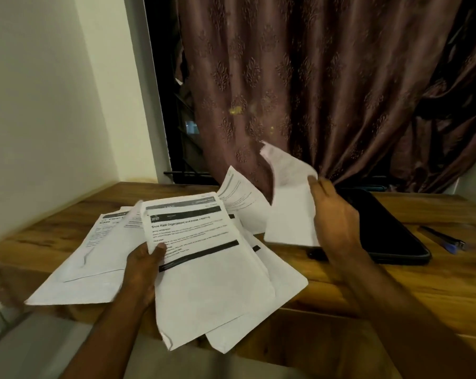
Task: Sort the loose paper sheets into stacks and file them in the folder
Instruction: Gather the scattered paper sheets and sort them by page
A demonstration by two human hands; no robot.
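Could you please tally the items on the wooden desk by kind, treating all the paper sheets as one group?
Paper sheets: 1 group, exact count unclear
Black folder: 1
Pen: 1
Total: 3 kinds

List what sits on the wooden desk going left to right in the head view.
Sheet headed "Clean" → stack held by the left hand → blank sheet at the right hand → black folder → blue pen.
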